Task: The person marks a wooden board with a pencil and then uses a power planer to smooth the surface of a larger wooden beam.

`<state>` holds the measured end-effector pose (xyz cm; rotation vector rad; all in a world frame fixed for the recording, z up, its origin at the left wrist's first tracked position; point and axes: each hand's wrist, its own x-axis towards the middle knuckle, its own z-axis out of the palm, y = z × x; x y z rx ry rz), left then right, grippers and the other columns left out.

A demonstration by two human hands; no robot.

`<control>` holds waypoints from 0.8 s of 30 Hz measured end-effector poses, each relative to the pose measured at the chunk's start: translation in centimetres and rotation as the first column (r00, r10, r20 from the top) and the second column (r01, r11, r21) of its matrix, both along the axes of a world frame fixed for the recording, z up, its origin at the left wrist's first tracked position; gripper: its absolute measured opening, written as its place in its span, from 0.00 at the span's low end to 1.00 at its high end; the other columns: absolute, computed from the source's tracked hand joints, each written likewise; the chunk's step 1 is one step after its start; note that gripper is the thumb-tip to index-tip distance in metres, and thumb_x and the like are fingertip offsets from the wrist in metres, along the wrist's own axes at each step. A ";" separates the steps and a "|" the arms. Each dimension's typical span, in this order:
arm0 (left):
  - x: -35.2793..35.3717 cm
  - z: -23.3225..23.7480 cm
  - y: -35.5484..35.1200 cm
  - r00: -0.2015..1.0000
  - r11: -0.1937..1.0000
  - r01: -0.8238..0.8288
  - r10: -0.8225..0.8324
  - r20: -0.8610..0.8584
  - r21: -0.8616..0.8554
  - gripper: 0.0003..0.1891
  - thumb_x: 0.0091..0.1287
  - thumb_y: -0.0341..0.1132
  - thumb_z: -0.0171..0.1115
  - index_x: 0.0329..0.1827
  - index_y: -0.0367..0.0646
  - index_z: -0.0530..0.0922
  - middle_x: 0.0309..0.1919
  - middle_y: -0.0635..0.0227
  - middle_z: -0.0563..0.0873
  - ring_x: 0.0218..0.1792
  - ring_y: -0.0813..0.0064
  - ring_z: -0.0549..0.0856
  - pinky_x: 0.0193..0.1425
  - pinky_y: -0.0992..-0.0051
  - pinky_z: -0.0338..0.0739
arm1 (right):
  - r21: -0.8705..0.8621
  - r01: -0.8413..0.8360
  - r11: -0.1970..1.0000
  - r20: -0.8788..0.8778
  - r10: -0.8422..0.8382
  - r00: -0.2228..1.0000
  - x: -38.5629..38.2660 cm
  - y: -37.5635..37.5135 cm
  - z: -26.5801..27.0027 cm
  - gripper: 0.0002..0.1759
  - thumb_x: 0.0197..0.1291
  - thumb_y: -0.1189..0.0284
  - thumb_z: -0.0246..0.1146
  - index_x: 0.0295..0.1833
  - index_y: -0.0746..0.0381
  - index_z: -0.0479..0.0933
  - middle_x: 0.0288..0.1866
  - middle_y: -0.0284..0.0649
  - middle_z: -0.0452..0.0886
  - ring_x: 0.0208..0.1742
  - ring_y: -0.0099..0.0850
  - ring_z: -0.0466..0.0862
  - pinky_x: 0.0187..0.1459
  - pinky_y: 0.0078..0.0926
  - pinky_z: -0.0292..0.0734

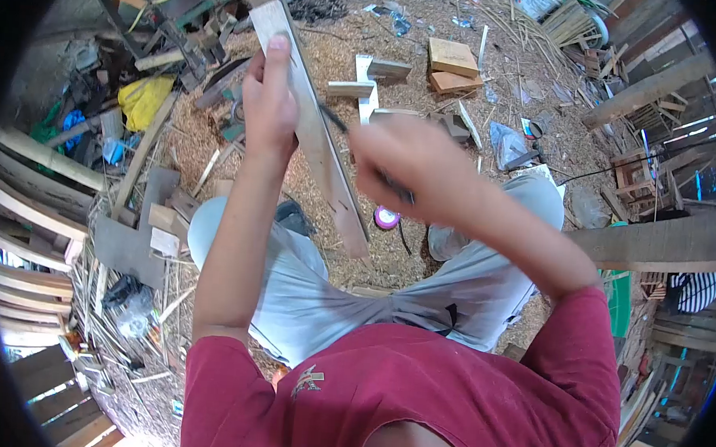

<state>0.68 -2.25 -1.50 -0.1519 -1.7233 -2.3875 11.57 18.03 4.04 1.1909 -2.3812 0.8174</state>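
Note:
A long wooden board [317, 148] slants up and away in front of me, with its lower end between my knees. My left hand [274, 90] is closed round it near the upper end, thumb lying on its face. My right hand [418, 166], smeared by motion, is a fist just right of the board. Its fingers wrap a dark-handled tool [396, 190]; the tool's kind does not show clearly. A dark narrow piece [333, 118] shows between the fist and the board edge.
Below the board lies a pink tape roll [387, 218] on the shavings. Wooden blocks [454, 58] and a white piece with short wood lengths [368, 94] are ahead. At left are a yellow bag [143, 103] and curved slats [35, 207]; a thick beam [653, 240] juts from the right.

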 end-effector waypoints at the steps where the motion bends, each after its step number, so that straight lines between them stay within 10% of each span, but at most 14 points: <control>1: -0.3 -0.1 -0.3 0.999 0.999 -0.034 0.034 -0.018 -0.007 0.26 0.80 0.55 0.61 0.57 0.36 0.80 0.39 0.72 0.84 0.38 0.82 0.79 0.44 0.78 0.75 | 0.014 -0.089 0.996 0.065 0.088 0.994 1.7 0.4 -1.0 0.15 0.56 0.72 0.70 0.45 0.59 0.71 0.32 0.42 0.78 0.35 0.49 0.81 0.37 0.48 0.75; 7: -0.7 1.9 -2.5 0.985 0.987 -0.155 0.157 -0.076 0.039 0.32 0.77 0.58 0.65 0.61 0.31 0.79 0.45 0.66 0.87 0.43 0.80 0.83 0.49 0.78 0.77 | 0.181 -0.263 0.948 0.457 0.156 0.876 10.8 4.4 -9.7 0.17 0.45 0.79 0.69 0.42 0.60 0.73 0.30 0.36 0.74 0.32 0.42 0.77 0.41 0.39 0.70; 13: -1.1 1.9 -2.4 0.987 0.990 -0.128 0.133 -0.090 0.058 0.30 0.79 0.58 0.61 0.60 0.35 0.78 0.42 0.65 0.86 0.41 0.76 0.85 0.47 0.73 0.81 | -0.070 0.243 0.967 0.346 -0.205 0.916 8.6 4.0 -6.4 0.17 0.62 0.77 0.67 0.56 0.63 0.76 0.35 0.41 0.77 0.36 0.43 0.80 0.41 0.42 0.74; 21: -0.6 0.3 -0.3 0.993 0.992 -0.112 0.114 -0.032 0.057 0.25 0.84 0.58 0.50 0.61 0.43 0.77 0.42 0.64 0.86 0.37 0.74 0.86 0.36 0.72 0.84 | -0.157 0.459 0.874 0.290 -0.404 0.868 6.0 -3.4 -9.0 0.25 0.62 0.68 0.73 0.59 0.66 0.72 0.47 0.52 0.75 0.44 0.51 0.81 0.46 0.44 0.78; 24: 0.1 0.3 -0.4 1.000 0.991 -0.003 0.000 0.022 0.130 0.31 0.84 0.64 0.43 0.61 0.43 0.77 0.45 0.63 0.86 0.40 0.72 0.86 0.46 0.70 0.84 | -0.202 0.474 0.857 0.323 -0.399 0.858 5.6 -3.1 -9.9 0.24 0.62 0.70 0.73 0.59 0.67 0.71 0.47 0.52 0.76 0.44 0.50 0.80 0.47 0.43 0.77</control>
